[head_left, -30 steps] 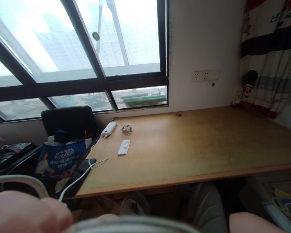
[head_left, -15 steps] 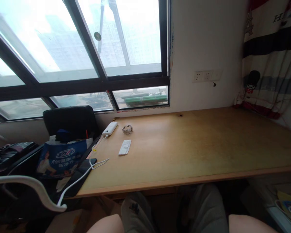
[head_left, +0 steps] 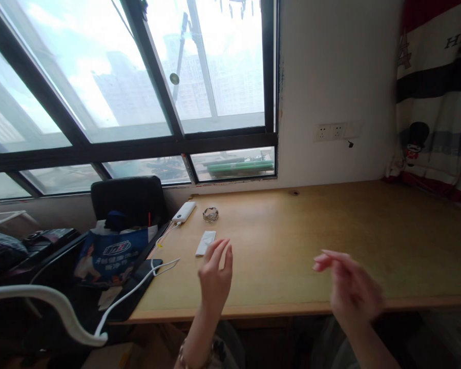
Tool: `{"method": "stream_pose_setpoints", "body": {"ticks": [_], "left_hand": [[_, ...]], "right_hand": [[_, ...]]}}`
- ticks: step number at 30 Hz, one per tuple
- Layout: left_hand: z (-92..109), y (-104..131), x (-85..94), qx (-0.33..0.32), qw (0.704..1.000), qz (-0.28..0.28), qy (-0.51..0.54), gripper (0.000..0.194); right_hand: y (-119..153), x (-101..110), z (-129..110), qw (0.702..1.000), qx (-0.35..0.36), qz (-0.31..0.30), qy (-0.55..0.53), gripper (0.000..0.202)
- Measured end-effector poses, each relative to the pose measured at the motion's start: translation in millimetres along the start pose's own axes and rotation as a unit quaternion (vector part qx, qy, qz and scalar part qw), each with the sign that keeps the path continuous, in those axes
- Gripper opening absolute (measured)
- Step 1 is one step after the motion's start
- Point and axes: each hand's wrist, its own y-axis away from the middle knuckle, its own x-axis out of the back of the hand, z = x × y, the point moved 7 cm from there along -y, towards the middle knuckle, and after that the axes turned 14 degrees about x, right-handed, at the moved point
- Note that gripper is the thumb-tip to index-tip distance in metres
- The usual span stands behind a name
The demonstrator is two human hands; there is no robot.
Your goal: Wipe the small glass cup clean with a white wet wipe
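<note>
My left hand (head_left: 216, 271) is raised over the front of the desk, nearest to a folded white tissue (head_left: 206, 244). Its fingers are loosely bent and apart, with nothing in them; a beaded bracelet (head_left: 184, 353) circles the wrist. Farther right, my right hand (head_left: 351, 292) hovers over the desk's front edge, slightly blurred. Its fingers point left, half bent, and no object shows in them. Behind the tissue stands a silvery, openwork ring-shaped piece (head_left: 211, 214), like a bangle. A white power bank (head_left: 184, 212) with a white cable lies at the desk's left edge, out of reach of both hands.
The wooden desk (head_left: 292, 241) runs below a dark-framed window and wall sockets (head_left: 330, 131). On the left are a black chair (head_left: 128, 197), a blue printed bag (head_left: 107, 256) and a curved white tube (head_left: 57, 307). A patterned curtain (head_left: 438, 97) hangs at right.
Both forearms have come up from the lap, and both hands are now above the desk's front. The view has shifted a little; the tissue, power bank and ring-shaped piece lie where they were.
</note>
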Motion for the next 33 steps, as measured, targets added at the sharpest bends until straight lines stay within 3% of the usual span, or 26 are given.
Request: {"method": "stream_pose_setpoints", "body": {"ticks": [2,5,8,10,14,17,22,25,28,30,33], "left_hand": [[-39.5,-10.4,-30.0,0.039,0.995,-0.036,-0.083,0.031],[-111.3,-23.7,-67.8,0.138,0.961,-0.051,-0.233,0.041],[-144.5,-30.0,-99.7,0.150,0.952,-0.088,-0.252,0.033],[-139.7,-30.9,-122.7,0.131,0.958,-0.144,-0.211,0.025],[-93.0,-21.8,-174.6,0.071,0.949,-0.303,-0.042,0.014],[-68.6,-15.4,-199.5,0.073,0.946,-0.314,0.035,0.019],[-68.9,-8.0,-208.4,0.102,0.958,-0.266,-0.012,0.014],[-72.5,-7.5,-203.2,0.109,0.956,-0.272,0.010,0.016],[-78.1,-11.5,-199.8,0.165,0.950,-0.257,0.070,0.019],[-83.1,-11.8,-204.0,0.236,0.926,-0.261,0.138,0.025],[-87.6,-6.5,-216.4,0.340,0.854,-0.291,0.264,0.035]], "right_hand": [[14.0,-38.0,42.2,0.997,-0.050,-0.050,-0.019,0.019],[40.4,-100.7,102.2,0.986,-0.096,-0.132,-0.039,0.027],[58.0,-152.2,136.5,0.974,-0.100,-0.195,-0.053,0.031],[62.3,-177.7,147.7,0.969,-0.106,-0.216,-0.065,0.033],[63.9,-211.6,167.3,0.963,-0.143,-0.207,-0.091,0.035],[69.6,-222.9,193.1,0.961,-0.195,-0.180,-0.080,0.038],[85.1,-219.1,234.8,0.945,-0.299,-0.119,-0.052,0.036],[90.0,-218.4,242.1,0.935,-0.333,-0.109,-0.061,0.031],[89.9,-222.7,238.0,0.927,-0.347,-0.112,-0.090,0.029],[88.5,-228.7,231.0,0.919,-0.352,-0.126,-0.125,0.031],[85.9,-239.8,215.5,0.905,-0.344,-0.163,-0.191,0.036]]}}
